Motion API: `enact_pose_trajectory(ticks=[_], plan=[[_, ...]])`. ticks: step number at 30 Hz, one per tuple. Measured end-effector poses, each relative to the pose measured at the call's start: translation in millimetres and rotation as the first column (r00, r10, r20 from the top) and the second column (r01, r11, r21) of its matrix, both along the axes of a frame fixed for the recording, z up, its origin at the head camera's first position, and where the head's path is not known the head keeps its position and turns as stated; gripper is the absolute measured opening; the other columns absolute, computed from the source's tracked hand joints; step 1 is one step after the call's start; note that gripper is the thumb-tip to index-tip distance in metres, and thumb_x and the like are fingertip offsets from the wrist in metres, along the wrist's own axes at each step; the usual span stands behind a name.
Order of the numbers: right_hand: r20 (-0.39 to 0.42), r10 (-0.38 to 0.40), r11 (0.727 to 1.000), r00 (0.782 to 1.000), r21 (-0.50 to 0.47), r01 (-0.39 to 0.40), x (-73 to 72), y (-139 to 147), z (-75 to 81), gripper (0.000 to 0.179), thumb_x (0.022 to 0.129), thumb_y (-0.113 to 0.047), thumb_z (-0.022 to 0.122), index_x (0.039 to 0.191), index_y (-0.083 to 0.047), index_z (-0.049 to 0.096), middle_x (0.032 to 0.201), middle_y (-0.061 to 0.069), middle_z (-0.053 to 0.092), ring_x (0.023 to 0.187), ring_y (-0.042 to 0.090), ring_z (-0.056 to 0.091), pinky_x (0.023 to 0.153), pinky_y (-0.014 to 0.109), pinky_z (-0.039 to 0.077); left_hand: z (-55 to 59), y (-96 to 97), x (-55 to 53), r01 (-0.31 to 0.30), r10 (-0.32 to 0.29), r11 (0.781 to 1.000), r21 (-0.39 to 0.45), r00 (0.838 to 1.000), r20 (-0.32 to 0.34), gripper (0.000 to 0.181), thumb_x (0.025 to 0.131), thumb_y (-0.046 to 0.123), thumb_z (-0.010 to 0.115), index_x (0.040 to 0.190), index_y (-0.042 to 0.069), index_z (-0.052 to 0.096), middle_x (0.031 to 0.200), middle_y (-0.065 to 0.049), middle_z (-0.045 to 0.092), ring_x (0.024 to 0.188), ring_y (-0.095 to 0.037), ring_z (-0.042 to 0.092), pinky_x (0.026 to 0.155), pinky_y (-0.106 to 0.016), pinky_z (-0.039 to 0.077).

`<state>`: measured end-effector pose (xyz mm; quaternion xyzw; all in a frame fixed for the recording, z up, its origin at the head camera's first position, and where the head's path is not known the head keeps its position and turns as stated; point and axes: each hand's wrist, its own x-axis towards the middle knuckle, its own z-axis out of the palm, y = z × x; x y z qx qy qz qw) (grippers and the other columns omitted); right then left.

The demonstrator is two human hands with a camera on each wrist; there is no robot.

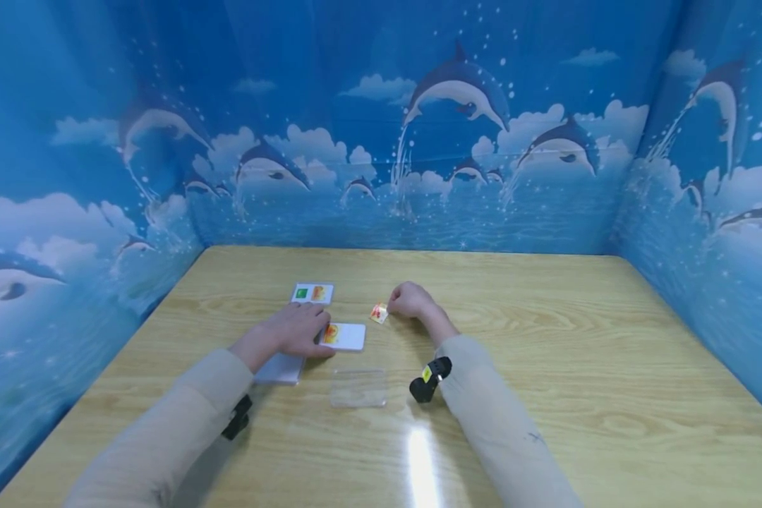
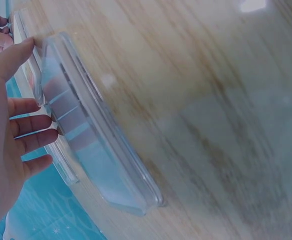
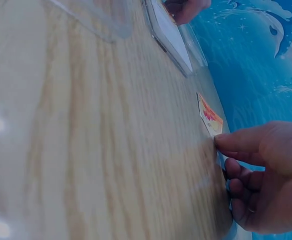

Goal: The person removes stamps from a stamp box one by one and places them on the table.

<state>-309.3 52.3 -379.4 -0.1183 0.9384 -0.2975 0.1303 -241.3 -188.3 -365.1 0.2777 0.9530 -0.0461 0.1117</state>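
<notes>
My left hand [image 1: 297,329] lies over the left end of a flat white case [image 1: 351,337] with an orange picture on it. Its fingers are fairly straight, spread around that end, with the thumb along the near edge. Partly under the palm and wrist is a larger clear-edged plastic box [image 1: 281,370], seen edge-on as a plastic box [image 2: 93,135] in the left wrist view. Right of the case, my right hand [image 1: 409,301] pinches the corner of a small orange-and-red picture card [image 1: 379,312]. In the right wrist view the card [image 3: 210,117] slants up from the fingertips.
Another white case [image 1: 312,293] with a green and an orange picture lies behind the left hand. A clear plastic lid or tray [image 1: 358,388] lies nearer me. The wooden table [image 1: 546,339] ends at a blue dolphin curtain [image 1: 381,141] on the back and sides.
</notes>
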Motion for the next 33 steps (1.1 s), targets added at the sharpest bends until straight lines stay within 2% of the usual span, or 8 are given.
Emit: enact_pose_trajectory(ticks=[5,12,19,27,33], plan=[[-0.007,-0.004,1.0,1.0,0.015,0.004,1.9,-1.9,0.1,0.007,0.081,-0.011,0.063,0.079,-0.005,0.062,0.07,0.002,0.053,0.061,0.013,0.046,0.053,0.023,0.038,-0.3,-0.6,-0.2,0.008,-0.008,1.0,-0.001,1.0,-0.005,0.071,0.084,0.062,0.05,0.126,0.004,0.05,0.123,-0.014,0.05,0.117,-0.032,0.046,0.1,-0.049,0.034],[-0.024,0.009,0.999,1.0,0.031,-0.008,2.4,-0.7,-0.1,0.01,0.083,-0.014,0.065,0.082,-0.005,0.062,0.076,0.003,0.056,0.065,0.014,0.048,0.055,0.023,0.04,-0.5,0.0,0.0,0.009,-0.009,1.0,0.0,1.0,-0.013,0.072,0.084,0.062,0.049,0.126,0.003,0.05,0.124,-0.015,0.05,0.118,-0.033,0.045,0.101,-0.05,0.033],[0.008,-0.027,0.999,1.0,-0.026,0.027,5.1,1.8,2.0,0.013,0.086,-0.017,0.064,0.088,-0.004,0.063,0.08,0.006,0.057,0.07,0.017,0.051,0.058,0.025,0.043,-1.5,-0.6,0.6,0.004,-0.004,1.0,0.008,1.0,-0.008,0.073,0.084,0.062,0.05,0.127,0.003,0.05,0.125,-0.015,0.05,0.118,-0.033,0.045,0.101,-0.05,0.033],[0.013,-0.01,0.992,1.0,-0.122,0.011,5.8,4.6,5.8,0.014,0.088,-0.017,0.062,0.091,-0.004,0.064,0.085,0.007,0.059,0.074,0.018,0.052,0.06,0.027,0.044,-2.8,-3.1,-1.3,0.01,-0.01,1.0,0.025,1.0,-0.007,0.076,0.084,0.061,0.051,0.128,0.0,0.048,0.128,-0.018,0.048,0.121,-0.034,0.043,0.102,-0.05,0.031],[0.01,0.021,0.981,1.0,-0.192,-0.019,7.3,2.8,7.3,0.018,0.088,-0.017,0.063,0.097,-0.003,0.065,0.091,0.007,0.062,0.081,0.018,0.055,0.067,0.027,0.046,-1.3,-3.9,-0.7,0.019,-0.018,1.0,0.018,1.0,-0.013,0.074,0.084,0.06,0.052,0.127,0.0,0.05,0.126,-0.018,0.049,0.119,-0.034,0.045,0.102,-0.05,0.033]])
